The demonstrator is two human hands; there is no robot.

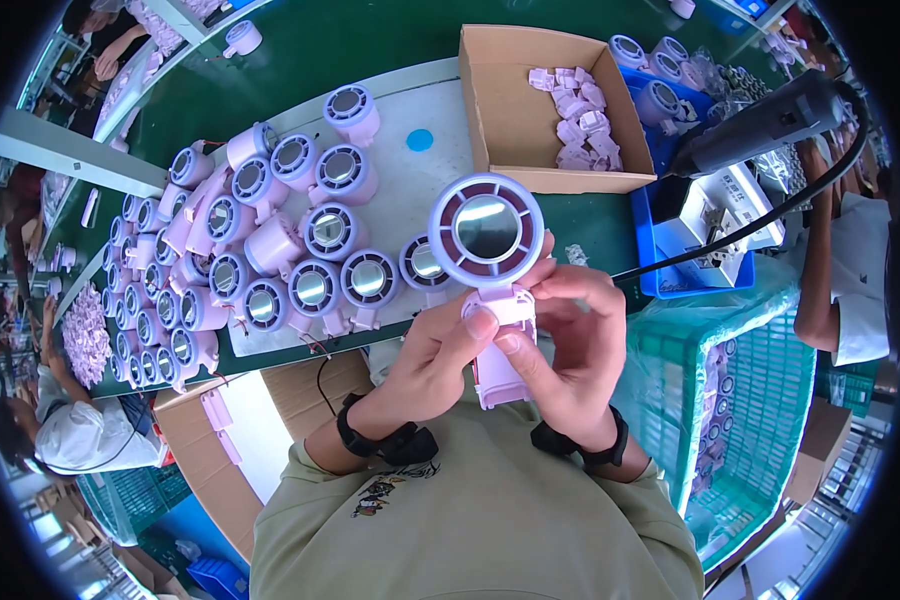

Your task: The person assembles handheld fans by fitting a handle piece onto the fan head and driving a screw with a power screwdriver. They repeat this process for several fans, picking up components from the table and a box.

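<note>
Holding lilac fan [492, 292] | your left hand [435, 350]: grasping handle [502, 378], thumb against it | your right hand [578, 345]: grasping handle | cardboard box [505, 110] beyond

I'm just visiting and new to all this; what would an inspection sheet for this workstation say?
Surface: green bench, with a pale mat on it.
Job's things: one lilac fan-like unit in hand; many similar units crowd the bench at left.
Clutter: open cardboard box with small pink pieces; blue tray of mixed parts, a dark handheld tool above it.
Hands: left hand and right hand both grip the unit's pink lower part.
Cables: black cable curves from the tool across the tray.
Surroundings: lined green crate at right holding more units; other people at both sides.
</note>
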